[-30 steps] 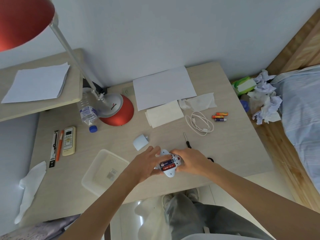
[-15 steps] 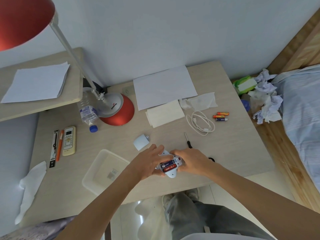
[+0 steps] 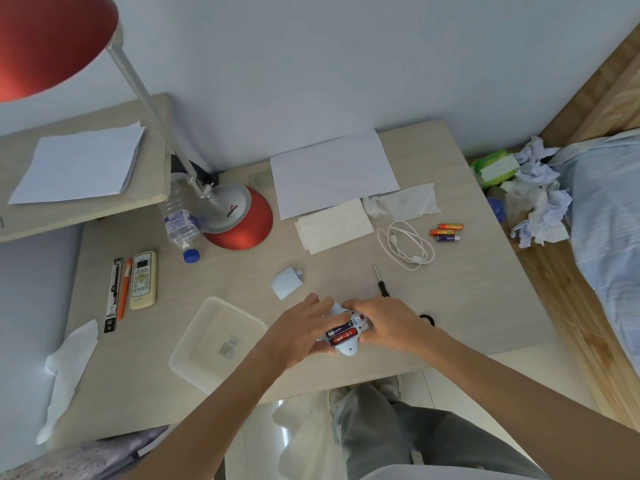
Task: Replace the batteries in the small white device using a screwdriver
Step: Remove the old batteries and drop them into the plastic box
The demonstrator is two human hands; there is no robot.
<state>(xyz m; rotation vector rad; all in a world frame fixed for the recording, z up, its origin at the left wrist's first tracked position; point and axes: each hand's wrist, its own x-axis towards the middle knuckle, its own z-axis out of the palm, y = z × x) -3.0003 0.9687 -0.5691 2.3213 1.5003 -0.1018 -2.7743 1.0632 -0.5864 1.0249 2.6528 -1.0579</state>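
Head view, looking down over a desk [image 3: 467,306]. Nearest, both hands gripping the device [image 3: 348,336] close to the near edge: left hand [image 3: 301,332] wrapping its left side, fingers curling over the top; right hand [image 3: 388,323] clasping the right side. Lying back-up between the palms, compartment open, showing two batteries [image 3: 341,336] side by side, one dark blue, one red. Just left of the hands, sitting empty, a clear plastic tray [image 3: 218,344]. Peeking out behind the right wrist, a small black loop [image 3: 426,319]; cannot tell what.

Slightly farther, lying loose and apart from the device, the cover [image 3: 286,283], pale blue-white, beyond the left fingers. Resting just beyond the right hand, the screwdriver [image 3: 380,281], black handle near, thin shaft pointing away. Far left, lying in a row: a remote [image 3: 142,280], an orange pen [image 3: 124,289] and a black strip [image 3: 113,294], with a tissue [image 3: 67,372] nearer the left edge.

Farther still, coiling to the right of centre, a white cable [image 3: 407,244]; just right of it, lying together, three spare batteries [image 3: 446,232], two orange, one dark. Beyond those, a folded cloth [image 3: 334,226], a crumpled wrapper [image 3: 403,202] and a paper sheet [image 3: 332,171] reaching toward the wall. Left of these, standing on a red base, a lamp [image 3: 239,216], with a bottle [image 3: 180,223] lying beside it, blue cap pointing near.
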